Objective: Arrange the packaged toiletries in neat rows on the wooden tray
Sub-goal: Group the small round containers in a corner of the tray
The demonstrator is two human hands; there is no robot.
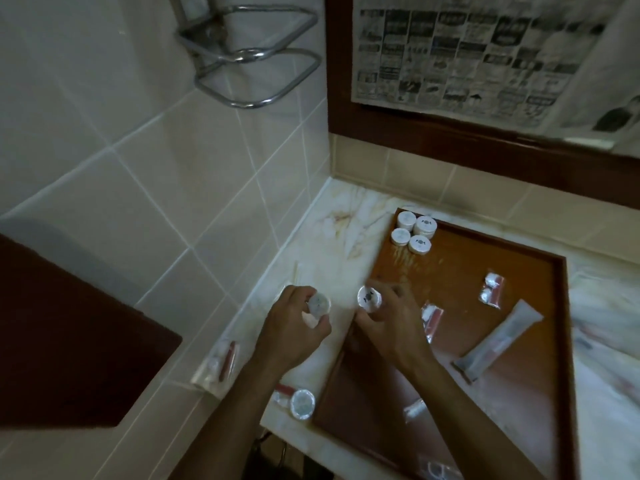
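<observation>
Toiletries in my hands: two round white packaged discs, one in each hand, both held above the marble counter (349, 216) just off the wooden tray's left edge.
Left hand (294, 327): my fingers curl round a round white disc (319, 304), which sits at my fingertips, face up toward me.
Right hand (391, 323): my fingers and thumb pinch a second round disc (369, 298) with a dark mark on its top; it sits at the left tip of this hand, close beside the disc in my left.
Wooden tray (450, 271): lies on the counter to the right of both hands; my right forearm crosses over its near left part.
Stacked discs (414, 232): four round white packs grouped in a tight two-by-two cluster in the tray's far left corner, well ahead of my hands.
Long sachet (498, 341): a clear-wrapped tube lying slantwise on the tray, right of my right hand.
Small packets on tray: one clear pack with red contents (491, 289) toward the right side, another (431, 318) just beside my right hand, a third (414, 408) near my right forearm.
Loose items off tray: a round disc (302, 404) on the counter's near edge under my left forearm, and a clear packet with a red piece (221, 363) on the tiled ledge to the left.
</observation>
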